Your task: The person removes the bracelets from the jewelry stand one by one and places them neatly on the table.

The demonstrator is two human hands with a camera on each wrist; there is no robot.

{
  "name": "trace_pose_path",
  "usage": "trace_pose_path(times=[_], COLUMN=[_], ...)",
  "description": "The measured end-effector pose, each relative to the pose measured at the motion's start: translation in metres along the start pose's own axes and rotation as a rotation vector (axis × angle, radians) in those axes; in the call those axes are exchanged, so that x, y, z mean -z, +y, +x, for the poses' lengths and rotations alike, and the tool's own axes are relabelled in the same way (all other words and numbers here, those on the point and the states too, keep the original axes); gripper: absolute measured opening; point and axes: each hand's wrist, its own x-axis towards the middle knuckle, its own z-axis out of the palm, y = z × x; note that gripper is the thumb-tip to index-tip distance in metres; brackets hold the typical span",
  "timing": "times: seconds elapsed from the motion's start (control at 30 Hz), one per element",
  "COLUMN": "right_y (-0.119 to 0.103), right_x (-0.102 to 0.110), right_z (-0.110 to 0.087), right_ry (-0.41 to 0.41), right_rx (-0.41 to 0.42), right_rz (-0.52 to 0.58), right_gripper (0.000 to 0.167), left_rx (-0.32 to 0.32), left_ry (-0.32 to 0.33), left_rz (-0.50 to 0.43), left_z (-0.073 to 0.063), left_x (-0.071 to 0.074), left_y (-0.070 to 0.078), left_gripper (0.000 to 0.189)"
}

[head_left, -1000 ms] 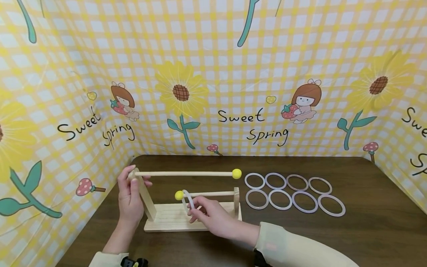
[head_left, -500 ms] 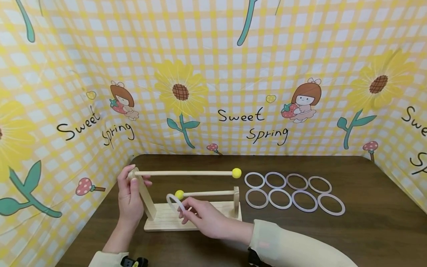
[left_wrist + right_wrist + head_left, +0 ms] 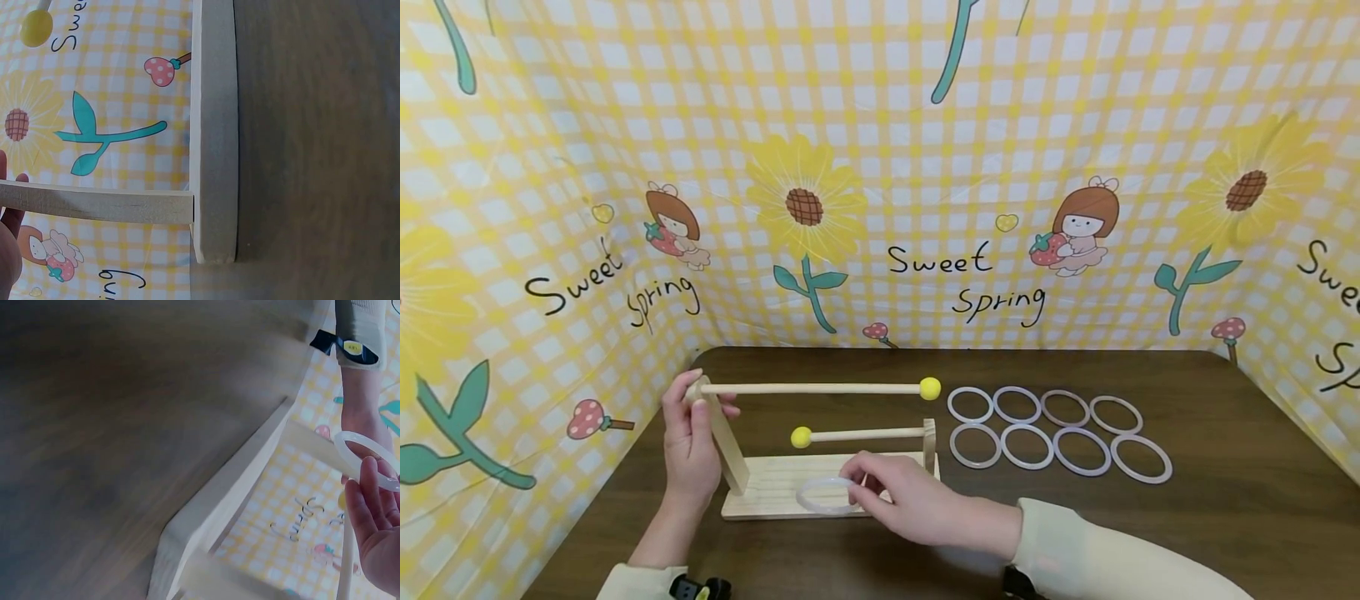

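My left hand grips the top of the tall left post of a wooden stand. From that post a long rod runs right to a yellow ball. A shorter, lower rod runs left from the short right post and ends in another yellow ball. Between thumb and fingers, my right hand pinches a translucent whitish ring, low in front of the short rod and overlapping the stand's base. The right wrist view shows the ring at the fingertips.
Several similar rings lie flat in two rows to the stand's right, one of them a lilac ring in the front row. The dark wooden table is backed by a yellow checked cloth with printed sunflowers.
The right hand has drawn the ring leftward off the ball end of the short rod, then brought it down and right, tilting it nearly flat. The left hand keeps its grip.
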Motion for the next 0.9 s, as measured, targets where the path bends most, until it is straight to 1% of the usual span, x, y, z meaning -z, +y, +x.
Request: trace_pose_path(times=[0.1,0.33,0.47,0.63,0.73,0.9], right_y=[0.004,0.011,0.014,0.017,0.018,0.02], right_x=[0.01,0.033,0.043,0.053,0.059,0.071], right_z=[-0.009,-0.031,-0.043,-0.059,-0.067,-0.079], right_ry=[0.024,0.038,0.038,0.057,0.067,0.081], right_rx=[0.018,-0.02,-0.02,-0.017,-0.044,-0.054], right_rz=[0.0,0.064,0.112,0.117,0.123,0.127], right_gripper=[0.008,0.01,0.011,0.013,0.012,0.012], left_rx=[0.002,-0.003,0.0,0.014,0.013,0.015], left_ry=[-0.001,-0.001,-0.007,-0.013,-0.012,-0.012], left_rz=[-0.004,0.005,0.028,0.059,0.046,0.042], left_z=[0.0,0.0,-0.001,-0.001,-0.001,-0.001], left_x=[0.0,0.0,0.001,0.002,0.002,0.002], left_y=[0.0,0.0,0.001,0.002,0.002,0.002], left_gripper=[0.032,0.032,0.032,0.032,0.032,0.032])
